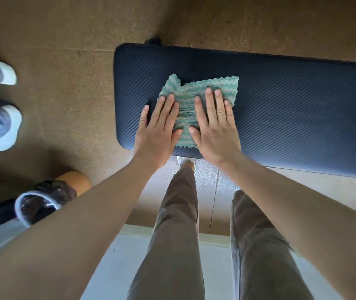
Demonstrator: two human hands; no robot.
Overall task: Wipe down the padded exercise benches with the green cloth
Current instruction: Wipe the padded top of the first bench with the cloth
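Observation:
A dark navy padded bench with a ribbed surface runs from the centre to the right edge. The green and white cloth lies spread flat near its left end. My left hand presses palm down on the cloth's left part, fingers apart, its outer fingers resting on the pad. My right hand lies flat on the cloth's right part, fingers extended. Both thumbs rest on the cloth. Neither hand grips it.
Brown floor surrounds the bench. Another person's feet in pale shoes stand at the left edge. A shiny dark object sits at lower left beside a dark bar. My legs in brown trousers stand in front of the bench.

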